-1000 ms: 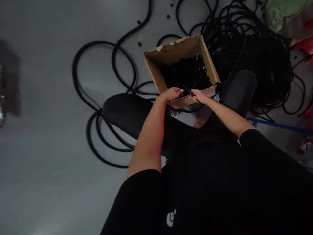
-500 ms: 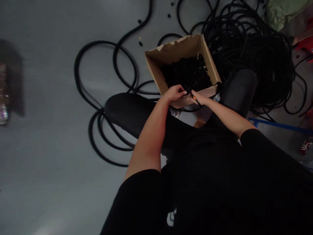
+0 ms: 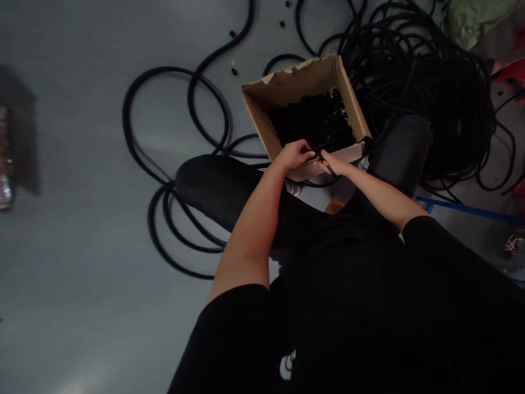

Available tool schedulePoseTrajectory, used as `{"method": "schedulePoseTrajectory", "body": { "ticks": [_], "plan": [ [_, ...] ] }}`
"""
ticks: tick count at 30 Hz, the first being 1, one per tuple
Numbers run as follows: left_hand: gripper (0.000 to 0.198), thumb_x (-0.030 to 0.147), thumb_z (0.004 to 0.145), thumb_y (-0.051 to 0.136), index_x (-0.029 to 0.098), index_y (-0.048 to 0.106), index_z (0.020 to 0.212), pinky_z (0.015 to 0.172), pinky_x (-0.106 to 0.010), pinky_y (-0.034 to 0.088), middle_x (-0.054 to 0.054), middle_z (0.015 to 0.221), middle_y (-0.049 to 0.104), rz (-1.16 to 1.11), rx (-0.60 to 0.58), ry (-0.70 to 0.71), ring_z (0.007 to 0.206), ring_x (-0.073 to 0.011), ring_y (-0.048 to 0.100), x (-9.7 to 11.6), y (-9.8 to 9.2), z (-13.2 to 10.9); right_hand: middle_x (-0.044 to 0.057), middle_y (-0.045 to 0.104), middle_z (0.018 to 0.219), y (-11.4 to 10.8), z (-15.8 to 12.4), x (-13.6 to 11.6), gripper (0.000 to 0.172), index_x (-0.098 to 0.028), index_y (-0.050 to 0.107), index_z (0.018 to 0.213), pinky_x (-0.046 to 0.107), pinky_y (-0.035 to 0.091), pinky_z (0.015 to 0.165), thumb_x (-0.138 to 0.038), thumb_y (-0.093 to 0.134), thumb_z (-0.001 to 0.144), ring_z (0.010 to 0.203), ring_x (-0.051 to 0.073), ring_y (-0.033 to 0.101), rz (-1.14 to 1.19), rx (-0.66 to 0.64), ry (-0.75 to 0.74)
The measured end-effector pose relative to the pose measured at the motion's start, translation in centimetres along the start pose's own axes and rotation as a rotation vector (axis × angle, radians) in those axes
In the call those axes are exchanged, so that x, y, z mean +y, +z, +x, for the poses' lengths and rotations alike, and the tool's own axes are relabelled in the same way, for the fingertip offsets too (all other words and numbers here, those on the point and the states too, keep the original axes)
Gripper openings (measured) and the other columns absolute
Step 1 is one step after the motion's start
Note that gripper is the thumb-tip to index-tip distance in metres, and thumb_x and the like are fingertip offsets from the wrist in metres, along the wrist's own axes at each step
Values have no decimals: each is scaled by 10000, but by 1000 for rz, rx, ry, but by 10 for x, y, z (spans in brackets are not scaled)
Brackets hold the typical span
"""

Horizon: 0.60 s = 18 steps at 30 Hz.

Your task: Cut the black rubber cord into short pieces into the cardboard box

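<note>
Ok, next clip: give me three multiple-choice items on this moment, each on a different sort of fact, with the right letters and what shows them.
1. Where do the left hand and right hand meet? A) On the floor B) At the near wall of the cardboard box C) Inside the coiled cable pile

2. What colour is the handle of the scissors? A) Blue B) Red C) Orange

3. What state is the box in? A) Taped shut B) Open, holding black pieces C) Tipped over

1: B, both hands are at that wall.
2: C, orange shows by the right fingers.
3: B, the pieces are heaped inside.
</note>
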<state>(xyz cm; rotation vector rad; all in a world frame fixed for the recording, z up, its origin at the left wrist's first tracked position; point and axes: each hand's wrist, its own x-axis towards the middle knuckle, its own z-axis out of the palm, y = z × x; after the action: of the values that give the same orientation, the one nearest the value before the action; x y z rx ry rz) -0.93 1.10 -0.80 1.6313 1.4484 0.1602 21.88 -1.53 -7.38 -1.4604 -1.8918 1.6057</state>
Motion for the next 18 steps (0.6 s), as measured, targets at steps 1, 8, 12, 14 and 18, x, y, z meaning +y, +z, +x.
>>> {"method": "schedulePoseTrajectory", "body": {
  "ticks": [1,8,12,14,18],
  "plan": [
    [208,385,1029,843,222,845,1158,1073,-449,652,-106,1085,879,-3,2,-1,1117,-331,813,1,0,-1,-49,586,890,-2,-2,-3,285,-286,532,1027,321,526,871,-309,812,1073,863,205,618,-16,14,9],
    [456,349,1010,880,215,825,1442,1198,-522,637,-150,1275,885,31,87,-26,1312,-397,802,5,-3,-6,2,633,885,-20,-17,-33,284,-275,573,982,333,516,866,-323,807,1135,881,238,662,-187,96,94],
    [380,359,1015,865,231,852,1373,1187,-506,633,-141,1204,882,56,77,7,1288,-386,800,-1,-4,-3,-15,617,856,-20,-21,-40,283,-267,572,988,322,504,851,-309,824,1111,859,219,640,-157,61,125],
    [292,363,1015,834,229,861,1274,1140,-483,642,-137,1160,888,73,49,30,1208,-363,804,-5,-3,-1,-25,619,867,-18,-21,-40,276,-275,550,1007,322,523,876,-283,813,1092,875,214,642,-117,34,119],
    [245,395,1031,753,231,853,1184,1026,-440,652,-106,1036,884,40,-36,103,1045,-321,796,-13,-1,3,-23,640,924,-20,-20,-40,268,-293,505,1015,333,563,980,-211,757,1052,951,222,653,-114,12,73]
  ]
}}
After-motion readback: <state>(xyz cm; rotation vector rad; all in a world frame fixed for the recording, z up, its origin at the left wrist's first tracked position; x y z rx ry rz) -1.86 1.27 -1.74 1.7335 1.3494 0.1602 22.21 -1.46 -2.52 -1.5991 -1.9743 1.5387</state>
